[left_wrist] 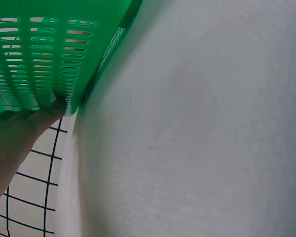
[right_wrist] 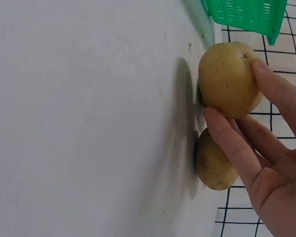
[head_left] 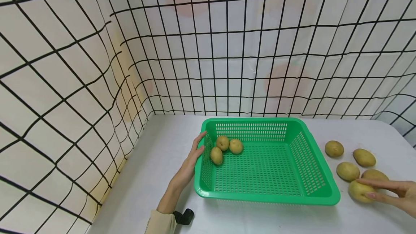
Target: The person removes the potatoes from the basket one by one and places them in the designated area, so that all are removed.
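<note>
Right hand pinched the nearest potato on the table, right of the green basket. Left hand, fingers straight, steadied the basket's left wall. Pickup seemed underway; next would likely be lifting it over the rim.

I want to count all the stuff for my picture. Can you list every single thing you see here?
Basket: one, green, middle of the table.
Potatoes in basket: three, yellow-brown, far left corner.
Potatoes on table: five, yellow-brown, right of the basket; the nearest potato is in the right hand.
Table: one, white.
Grid backdrop: white with black lines, behind and to the left.
Black object: one, at the left wrist.
Left hand: touching the basket's left wall.
Right hand: fingers round the nearest potato.
</note>
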Action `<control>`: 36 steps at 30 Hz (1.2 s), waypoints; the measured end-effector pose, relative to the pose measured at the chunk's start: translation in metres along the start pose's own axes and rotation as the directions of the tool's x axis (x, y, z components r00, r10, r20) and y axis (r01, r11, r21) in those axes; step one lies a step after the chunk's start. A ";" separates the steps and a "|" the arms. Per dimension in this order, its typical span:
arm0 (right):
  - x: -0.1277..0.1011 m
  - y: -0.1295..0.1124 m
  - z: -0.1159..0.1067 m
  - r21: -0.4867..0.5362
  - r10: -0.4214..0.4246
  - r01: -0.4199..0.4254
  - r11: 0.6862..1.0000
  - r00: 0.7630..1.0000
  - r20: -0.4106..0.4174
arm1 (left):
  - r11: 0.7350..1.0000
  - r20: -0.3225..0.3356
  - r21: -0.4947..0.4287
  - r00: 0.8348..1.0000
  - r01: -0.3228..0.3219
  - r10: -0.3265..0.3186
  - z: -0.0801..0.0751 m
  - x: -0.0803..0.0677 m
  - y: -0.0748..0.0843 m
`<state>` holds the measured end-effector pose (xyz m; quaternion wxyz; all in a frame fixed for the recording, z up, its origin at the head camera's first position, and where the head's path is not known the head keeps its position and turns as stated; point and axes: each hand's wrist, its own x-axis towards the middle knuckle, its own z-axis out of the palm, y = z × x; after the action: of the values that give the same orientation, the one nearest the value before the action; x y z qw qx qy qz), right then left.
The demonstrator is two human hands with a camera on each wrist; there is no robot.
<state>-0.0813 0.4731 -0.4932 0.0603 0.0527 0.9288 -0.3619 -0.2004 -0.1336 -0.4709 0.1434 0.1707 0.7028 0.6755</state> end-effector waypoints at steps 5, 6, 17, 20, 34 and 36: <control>-0.001 0.007 0.003 -0.019 -0.059 0.058 0.998 0.997 -0.039 | 1.000 -0.001 0.003 1.000 0.004 -0.004 0.000 -0.001 0.000; -0.001 0.008 0.003 -0.025 -0.069 0.068 0.997 0.996 -0.047 | 1.000 0.000 0.004 1.000 0.005 -0.005 0.000 -0.001 0.000; 0.005 0.015 0.004 -0.016 -0.060 0.059 0.998 0.994 -0.090 | 1.000 -0.006 0.005 1.000 0.006 -0.006 -0.001 -0.002 -0.001; 0.006 0.015 0.004 -0.004 -0.041 0.041 0.999 0.996 -0.074 | 1.000 -0.004 0.002 1.000 0.006 -0.006 -0.001 -0.002 -0.001; 0.009 0.038 0.005 -0.009 -0.046 0.046 0.999 0.997 -0.058 | 1.000 0.002 0.002 1.000 -0.003 0.003 0.000 -0.001 -0.001; 0.010 0.041 0.003 -0.032 -0.040 0.038 0.999 0.998 -0.046 | 1.000 0.004 -0.002 1.000 -0.004 0.004 0.000 -0.001 0.000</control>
<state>-0.0847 0.5014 -0.5238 0.0325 0.0420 0.9364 -0.3470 -0.1998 -0.1340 -0.4712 0.1437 0.1732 0.7016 0.6761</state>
